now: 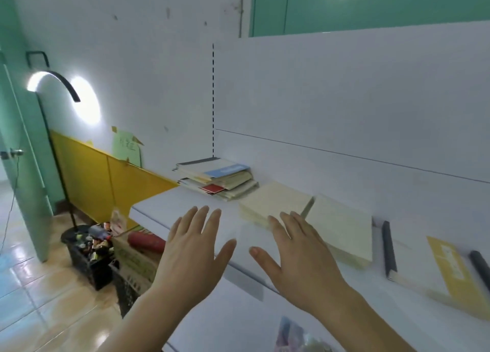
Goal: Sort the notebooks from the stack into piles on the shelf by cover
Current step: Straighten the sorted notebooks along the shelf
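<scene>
both the left hand [195, 248] and right hand [299, 256] hover flat, fingers spread, holding nothing, over a white shelf [159, 208] bearing notebook piles [220, 177], beside a lit floor lamp [53, 83].

Bright, even indoor light. A curved floor lamp [53, 82] at left throws a glaring white patch on the wall [148, 59]. Tiled floor [23, 285] shows shiny reflections. Wide-angle view bends straight lines near edges; slight motion blur softens everything.
</scene>
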